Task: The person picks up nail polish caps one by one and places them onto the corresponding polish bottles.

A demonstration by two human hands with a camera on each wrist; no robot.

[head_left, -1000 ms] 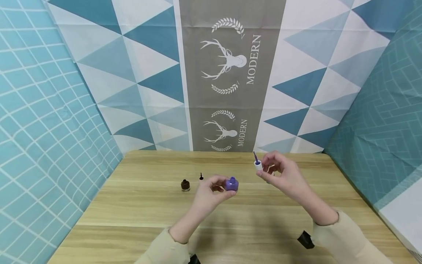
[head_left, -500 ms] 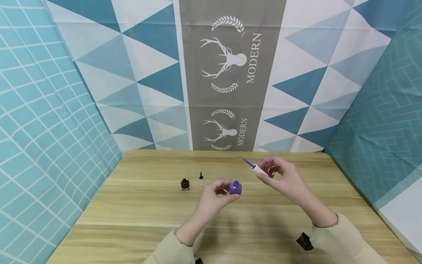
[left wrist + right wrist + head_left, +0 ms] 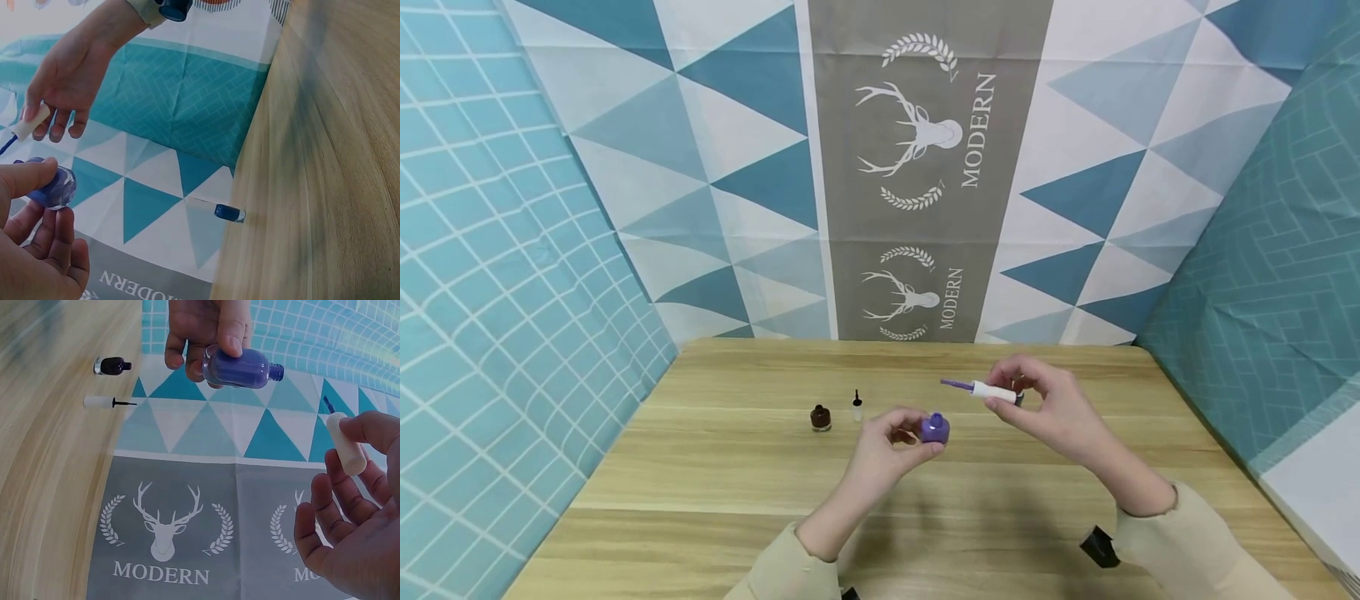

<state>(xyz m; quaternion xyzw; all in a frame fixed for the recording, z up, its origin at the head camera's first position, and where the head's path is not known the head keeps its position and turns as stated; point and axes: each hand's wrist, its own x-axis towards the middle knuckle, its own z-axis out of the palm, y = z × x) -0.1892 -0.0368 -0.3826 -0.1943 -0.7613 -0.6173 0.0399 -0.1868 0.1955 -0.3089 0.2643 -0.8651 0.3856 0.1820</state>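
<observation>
My left hand (image 3: 891,442) grips an uncapped purple nail polish bottle (image 3: 935,429) between thumb and fingers, its neck up, above the table. To its right, my right hand (image 3: 1051,404) pinches the white cap (image 3: 996,392) with its purple-coated brush pointing left toward the bottle. Brush and bottle neck are apart. In the right wrist view the purple bottle (image 3: 240,369) shows its bare threaded neck, and the white cap (image 3: 347,445) sits between thumb and fingers.
An open dark nail polish bottle (image 3: 821,418) stands on the wooden table (image 3: 715,467), left of the hands. Beside it a white cap (image 3: 857,412) stands with its black brush up. A blue bottle with a white cap (image 3: 229,213) stands behind my right hand.
My right hand has turned the cap, so its brush swings from pointing up to pointing left. My left hand has shifted slightly right with the purple bottle, uncovering the standing white cap.
</observation>
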